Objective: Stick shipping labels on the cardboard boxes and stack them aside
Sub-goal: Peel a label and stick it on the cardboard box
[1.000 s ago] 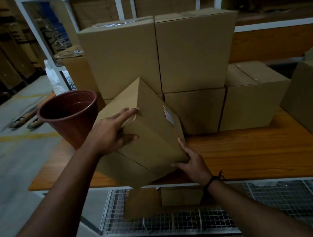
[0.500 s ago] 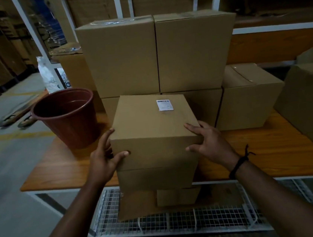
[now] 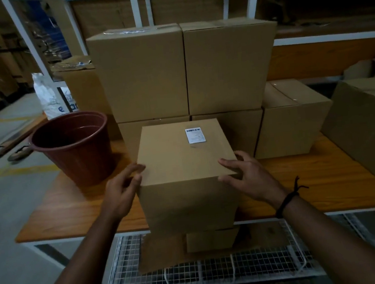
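Your left grip [image 3: 122, 192] and right grip [image 3: 249, 176] pinched the labelled box [image 3: 184, 163] at its near top corners on the surface [image 3: 305, 186]; you needed an even squeeze, level lift, label [image 3: 195, 135] up.

Bucket [image 3: 74, 151]: reddish-brown, stood upright on the table's left end.
Table [image 3: 73, 217]: wooden top, rested on a white frame.
Wire shelf [image 3: 244, 269]: white mesh, sat below the table's front edge.
Sack [image 3: 46, 97]: white, printed, stood behind the bucket.
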Demonstrator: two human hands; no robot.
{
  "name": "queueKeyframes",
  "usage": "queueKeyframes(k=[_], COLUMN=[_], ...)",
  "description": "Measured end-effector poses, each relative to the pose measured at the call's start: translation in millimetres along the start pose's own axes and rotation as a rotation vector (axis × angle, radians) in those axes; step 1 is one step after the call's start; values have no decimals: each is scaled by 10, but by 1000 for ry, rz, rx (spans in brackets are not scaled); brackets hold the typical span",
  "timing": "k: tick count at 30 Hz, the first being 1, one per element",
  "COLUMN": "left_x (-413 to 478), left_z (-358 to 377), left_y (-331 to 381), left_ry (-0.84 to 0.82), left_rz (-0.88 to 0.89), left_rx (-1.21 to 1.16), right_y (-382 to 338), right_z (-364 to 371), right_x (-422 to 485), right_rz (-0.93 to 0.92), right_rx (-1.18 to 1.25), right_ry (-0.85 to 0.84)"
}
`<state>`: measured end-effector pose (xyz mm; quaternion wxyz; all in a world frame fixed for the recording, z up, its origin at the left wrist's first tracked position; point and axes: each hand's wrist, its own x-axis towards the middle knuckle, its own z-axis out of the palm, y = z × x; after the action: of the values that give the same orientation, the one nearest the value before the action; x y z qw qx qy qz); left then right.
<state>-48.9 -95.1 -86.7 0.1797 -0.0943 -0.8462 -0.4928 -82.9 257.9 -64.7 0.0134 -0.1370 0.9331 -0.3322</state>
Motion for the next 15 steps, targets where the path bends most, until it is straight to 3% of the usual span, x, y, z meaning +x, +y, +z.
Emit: queueKeyframes(k=[2,8,15], left_x=[203,803,999], left_z=[-25,-133,63], left_y=[68,202,186], left_ry=[-102,-431,-335], left_rz=[-62,-67,-55], left_rx=[14,516,634], right_y=[-43,-414,-440], right_z=[-69,-203,-213], right_x=[47,391,1041], right_rz=[19,21,210], right_rx=[10,-100,24], right_ry=[12,43,22])
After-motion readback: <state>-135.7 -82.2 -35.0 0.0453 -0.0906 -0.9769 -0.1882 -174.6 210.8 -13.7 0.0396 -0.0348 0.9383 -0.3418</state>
